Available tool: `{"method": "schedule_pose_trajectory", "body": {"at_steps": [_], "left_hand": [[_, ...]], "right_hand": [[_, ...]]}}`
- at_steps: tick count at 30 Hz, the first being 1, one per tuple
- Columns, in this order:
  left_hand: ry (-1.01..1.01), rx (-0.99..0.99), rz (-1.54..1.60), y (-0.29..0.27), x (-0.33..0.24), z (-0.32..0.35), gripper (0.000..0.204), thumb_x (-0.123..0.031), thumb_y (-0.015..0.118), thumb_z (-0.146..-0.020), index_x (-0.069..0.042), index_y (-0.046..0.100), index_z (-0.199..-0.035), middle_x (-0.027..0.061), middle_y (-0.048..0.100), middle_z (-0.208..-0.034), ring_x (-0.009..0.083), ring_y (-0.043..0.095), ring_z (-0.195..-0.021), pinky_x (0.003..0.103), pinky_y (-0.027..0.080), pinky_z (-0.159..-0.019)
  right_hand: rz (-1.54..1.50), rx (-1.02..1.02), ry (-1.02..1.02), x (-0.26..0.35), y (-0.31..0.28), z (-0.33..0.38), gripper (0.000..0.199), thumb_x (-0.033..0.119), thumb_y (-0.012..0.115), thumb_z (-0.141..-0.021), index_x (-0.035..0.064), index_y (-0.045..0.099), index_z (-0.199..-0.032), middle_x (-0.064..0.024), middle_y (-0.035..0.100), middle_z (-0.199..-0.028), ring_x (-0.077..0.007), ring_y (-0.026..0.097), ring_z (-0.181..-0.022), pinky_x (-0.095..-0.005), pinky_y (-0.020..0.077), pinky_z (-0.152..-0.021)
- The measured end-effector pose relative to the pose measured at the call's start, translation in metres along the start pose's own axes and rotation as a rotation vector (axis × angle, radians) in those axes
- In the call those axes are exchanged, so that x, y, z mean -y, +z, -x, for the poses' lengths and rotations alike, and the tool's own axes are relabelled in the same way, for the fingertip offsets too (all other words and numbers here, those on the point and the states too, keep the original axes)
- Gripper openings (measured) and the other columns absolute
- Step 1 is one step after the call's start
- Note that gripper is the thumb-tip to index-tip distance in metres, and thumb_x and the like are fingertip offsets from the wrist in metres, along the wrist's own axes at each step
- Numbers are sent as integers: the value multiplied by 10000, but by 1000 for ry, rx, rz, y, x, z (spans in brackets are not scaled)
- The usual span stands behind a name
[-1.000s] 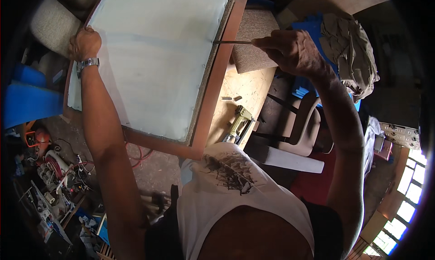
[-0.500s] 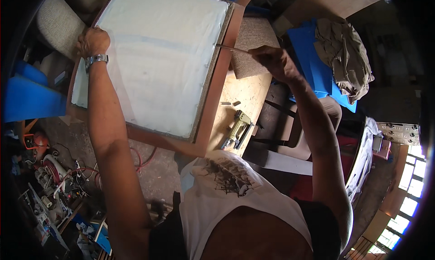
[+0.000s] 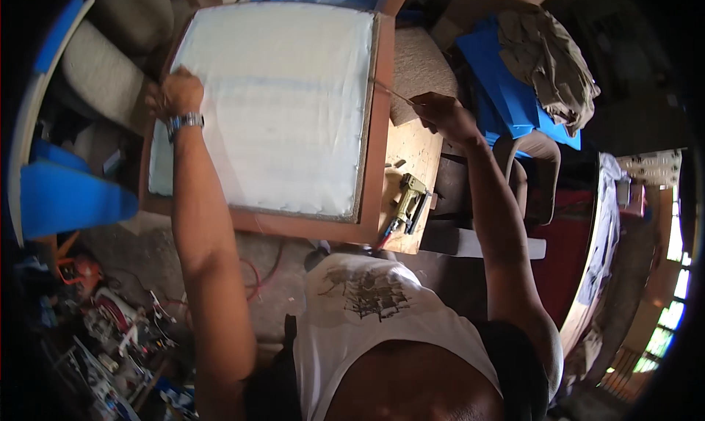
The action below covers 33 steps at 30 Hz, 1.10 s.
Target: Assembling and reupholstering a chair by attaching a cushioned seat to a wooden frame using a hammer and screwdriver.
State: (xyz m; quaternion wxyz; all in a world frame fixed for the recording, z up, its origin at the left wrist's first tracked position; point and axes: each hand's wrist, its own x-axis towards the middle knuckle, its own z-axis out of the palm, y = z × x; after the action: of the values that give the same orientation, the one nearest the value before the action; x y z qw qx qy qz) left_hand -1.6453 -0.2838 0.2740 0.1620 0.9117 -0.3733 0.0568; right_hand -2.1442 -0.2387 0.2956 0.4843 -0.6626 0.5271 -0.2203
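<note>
A padded panel (image 3: 279,120) covered in thin white cloth sits inside a reddish-brown wooden frame (image 3: 376,168). At the left edge of the frame my left hand (image 3: 178,94) is closed, its fingers curled over the side and partly hidden. My right hand (image 3: 443,116), off the frame's right side, grips one end of a thin, rod-like tool (image 3: 394,93). The far tip of this tool meets the right border of the panel, where a dark strip runs between cloth and wood. Its exact kind is too small to make out.
Under the frame is a light wooden bench (image 3: 400,146), with a staple gun (image 3: 404,208) and its red hose. Brown cushions (image 3: 418,61) and blue sheets (image 3: 507,83) with crumpled cloth (image 3: 551,69) lie around. Tools and machine parts (image 3: 117,333) clutter the floor at lower left.
My view has shifted, so the frame sits lower and further right. The tool slants more steeply, its tip still at the panel's right border. My left hand keeps to the left edge.
</note>
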Motion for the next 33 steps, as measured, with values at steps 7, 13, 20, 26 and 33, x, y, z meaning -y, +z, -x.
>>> {"method": "schedule_pose_trajectory", "body": {"at_steps": [7,13,20,26,33], "left_hand": [[152,-4,346,5,1,-45,703,-645,506,-886,-74,596,-1286,264,591,-1286,439,554,-1189,493,435,-1002],[715,-292,532,6,-114,-17,470,-477,543,-945,-59,693,-1099,177,687,-1110,356,642,-1044,442,500,-909],[862,-139,342,41,-214,-1,381,-431,471,-985,-145,702,-1086,95,697,-1104,328,637,-1023,457,453,-936],[846,-76,197,63,-240,4,474,-475,365,-997,-168,709,-1107,105,701,-1108,341,629,-1034,465,403,-984],[749,-186,581,85,-241,-20,335,-327,602,-934,-73,679,-1138,178,698,-1068,342,666,-988,413,525,-841]], "right_hand": [[592,-332,-196,69,-17,49,238,157,668,-912,96,701,-1140,-129,697,-802,-210,680,-713,-325,523,-653],[687,-408,-259,89,-14,32,206,243,664,-912,141,709,-1085,-88,711,-864,-275,704,-784,-361,549,-675],[797,-362,-344,66,-46,-24,152,257,652,-903,186,716,-1021,-50,703,-823,-256,700,-740,-370,553,-622],[783,-248,-381,36,-86,-58,190,226,645,-919,183,728,-1084,-52,716,-829,-211,703,-720,-329,545,-619],[813,-123,-457,40,-99,-79,239,233,591,-918,209,692,-1134,-76,674,-729,-232,681,-637,-351,543,-541]]}}
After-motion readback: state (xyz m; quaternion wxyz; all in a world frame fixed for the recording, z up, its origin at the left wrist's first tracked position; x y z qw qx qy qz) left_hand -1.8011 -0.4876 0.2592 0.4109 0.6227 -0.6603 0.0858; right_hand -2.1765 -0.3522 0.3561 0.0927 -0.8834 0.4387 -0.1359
